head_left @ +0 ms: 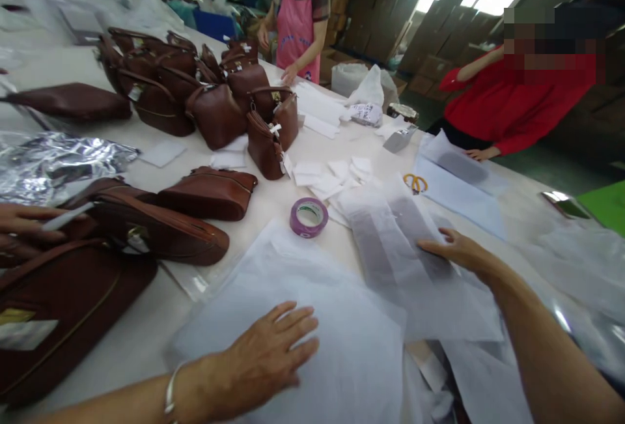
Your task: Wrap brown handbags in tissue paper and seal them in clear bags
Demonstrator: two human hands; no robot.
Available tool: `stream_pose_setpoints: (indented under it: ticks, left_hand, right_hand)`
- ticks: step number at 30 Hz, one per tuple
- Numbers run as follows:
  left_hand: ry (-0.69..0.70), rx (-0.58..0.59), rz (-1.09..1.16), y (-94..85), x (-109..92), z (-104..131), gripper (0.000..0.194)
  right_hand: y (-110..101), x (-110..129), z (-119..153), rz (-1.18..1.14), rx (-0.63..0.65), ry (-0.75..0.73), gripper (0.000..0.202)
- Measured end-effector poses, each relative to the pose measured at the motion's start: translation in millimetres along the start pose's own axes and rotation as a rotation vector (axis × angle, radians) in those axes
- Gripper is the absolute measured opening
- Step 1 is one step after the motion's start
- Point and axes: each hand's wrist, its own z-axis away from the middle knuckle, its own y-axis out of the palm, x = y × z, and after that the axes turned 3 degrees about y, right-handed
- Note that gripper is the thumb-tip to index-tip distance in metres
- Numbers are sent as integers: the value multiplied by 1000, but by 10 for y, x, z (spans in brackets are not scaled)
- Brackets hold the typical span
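My left hand [266, 362], with a bracelet at the wrist, is spread open over a stack of thin white sheets [342, 320]. Its fingers point right and look slightly blurred. To the right, my right hand [456, 251] rests at a translucent white sheet [385, 241] with greyish bands. Its index finger is stretched out and its thumb stands apart; the other fingers are mostly hidden. A roll of purple tape [308, 217] lies just beyond the stack. Small white paper pieces [332, 176] are scattered behind the tape.
Brown handbags [166, 222] fill the left side, several more standing farther back. Another person's hand [29, 225] reaches in at left. Yellow-handled scissors [415, 183] lie at right. A person in a pink apron [297, 33] and one in red [517, 98] stand across the table.
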Motion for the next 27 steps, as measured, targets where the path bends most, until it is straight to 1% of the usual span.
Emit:
stream_pose_setpoints:
  ticks: [1,2,3,4,5,6,8,9,10,11,12,13,14,15,16,17,19,20,22,23,24,25,26,27]
  left_hand:
    - [10,75,52,20,-86,183,66]
    - [-1,119,90,42,-151,337,76]
    - [-9,148,124,66,-193,454,82]
    - [-24,156,149,92,-211,535,85]
    - [-40,146,172,120,-209,582,84]
    - [-49,131,193,148,-189,603,82]
    - [-62,100,227,204,-117,593,77]
    - [-63,87,241,232,-75,579,75]
    - [-63,74,253,260,-35,567,73]
    - [-65,61,262,288,2,560,71]
    - [-62,48,271,315,34,558,70]
    - [-55,37,279,342,63,560,69]
    - [-47,32,287,366,88,563,70]
    - [-40,39,292,386,111,564,71]
    - [-35,57,297,400,133,561,73]
    - [-33,83,302,404,155,553,76]
    - [-51,121,312,380,200,521,83]
    - [-57,132,322,353,222,502,85]
    - [-59,134,343,283,265,465,87]
    - [-58,131,349,253,288,449,85]
    - [-59,127,346,235,313,434,84]
    - [-67,117,331,234,343,419,83]
    - [-88,101,303,254,379,404,83]
    - [-123,84,262,296,420,389,84]
  right_hand:
    - [4,113,48,86,-61,-30,89]
    - [43,266,130,137,-130,-99,90]
    - [126,453,242,149,-201,-212,86]
    - [257,666,377,106,-243,-359,76]
    - [435,889,523,32,-215,-485,67]
    - [651,1109,664,-19,-141,-582,59]
    - [1139,1490,876,10,56,-706,49]
    - [1376,1633,929,51,91,-727,51]
    - [1585,1738,943,74,101,-731,49]
    - [1756,1807,921,87,109,-732,42]
    - [1880,1843,873,93,107,-728,34]
    - [1954,1854,807,90,106,-727,25]
    - [1979,1850,736,82,104,-725,17]
    - [1955,1841,669,74,95,-722,11]
    - [1887,1833,616,65,79,-713,9]
    - [1779,1834,584,58,53,-698,11]
    - [1467,1858,605,9,-43,-665,19]
    - [1283,1877,664,-33,-101,-662,22]
    - [923,1903,867,-132,-200,-697,24]
    - [778,1900,1000,-159,-220,-732,24]
    - [676,1881,1143,-172,-222,-767,23]
    - [629,1845,1287,-173,-208,-798,21]
    - [643,1792,1423,-171,-187,-817,19]
    - [718,1725,1545,-165,-156,-825,16]
